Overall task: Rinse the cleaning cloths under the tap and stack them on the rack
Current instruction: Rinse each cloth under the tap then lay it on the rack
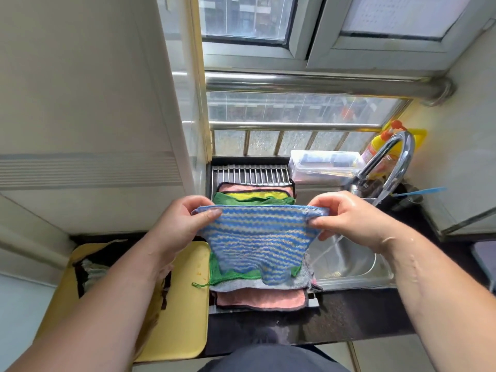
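1. Pinching the upper left corner of the blue-and-beige striped cloth [255, 242] with the left hand [185, 221], thumb in front, fingers curled behind the fabric.
2. Pinching the upper right corner with the right hand [346, 218] in the same manner; showing water droplets on the wrist and forearm.
3. Holding the striped cloth stretched between both hands, top edge roughly level, lower edge hanging down and touching the pile beneath.
4. Keeping the cloth directly above the rack [252, 173], a row of metal bars spanning the left part of the sink [357, 267].
5. Lying stacked on the rack, bottom to top as far as can be told: a pink cloth [263, 300] with a dark border, a grey cloth [241, 285], a green cloth [241, 198], and a yellow cloth [255, 196] showing at the far end.
6. Arching over the right side of the sink, behind the right hand: the chrome tap [397, 157].
7. Sitting just left of the rack on the dark counter [349, 315], partly under the left forearm: a yellow tray [188, 304] carrying a crumpled dark-edged cloth [91, 269].
8. Standing at the far side of the sink, beside the rack's far end: a clear plastic box [322, 165]; standing just behind the tap, a yellow bottle [378, 149] with an orange cap.
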